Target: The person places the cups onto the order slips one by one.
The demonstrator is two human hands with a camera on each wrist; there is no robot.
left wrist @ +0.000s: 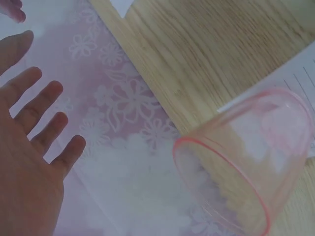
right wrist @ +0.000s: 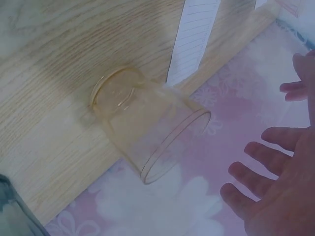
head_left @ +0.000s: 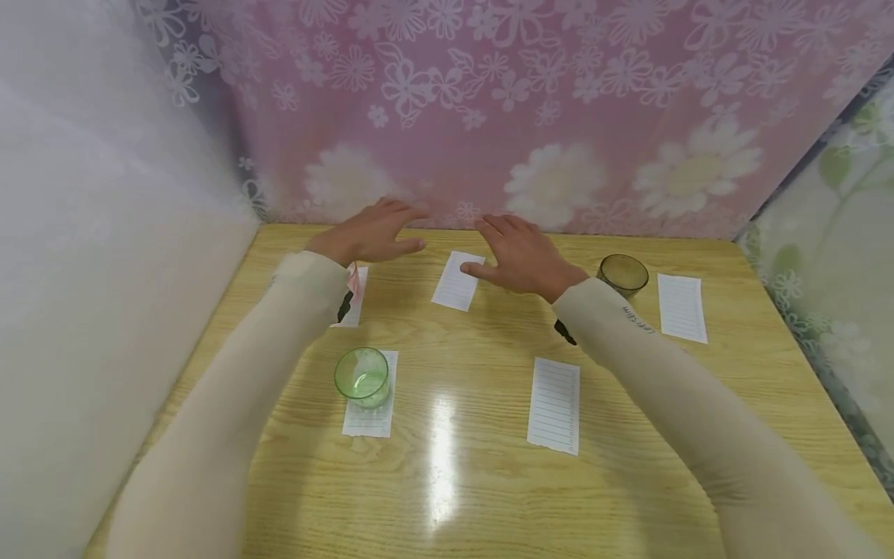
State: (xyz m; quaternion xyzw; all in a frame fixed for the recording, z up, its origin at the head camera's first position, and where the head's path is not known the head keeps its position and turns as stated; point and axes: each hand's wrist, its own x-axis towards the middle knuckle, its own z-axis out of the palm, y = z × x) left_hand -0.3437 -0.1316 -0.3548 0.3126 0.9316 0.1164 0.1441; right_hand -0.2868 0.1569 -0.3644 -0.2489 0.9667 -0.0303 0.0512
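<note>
My left hand is held over the far left of the table, fingers extended and nothing in them. Beneath its wrist stands a clear pink glass by a lined paper slip; in the head view the sleeve mostly hides this glass. Over the far middle, my right hand hovers with fingers spread, holding nothing. A clear amber glass stands near it in the right wrist view, hidden in the head view. Another lined slip lies between the two hands.
A green glass stands on a paper slip at front left. A brown glass stands beside my right sleeve, with a slip to its right. One more slip lies front right. A flowered curtain borders the far edge.
</note>
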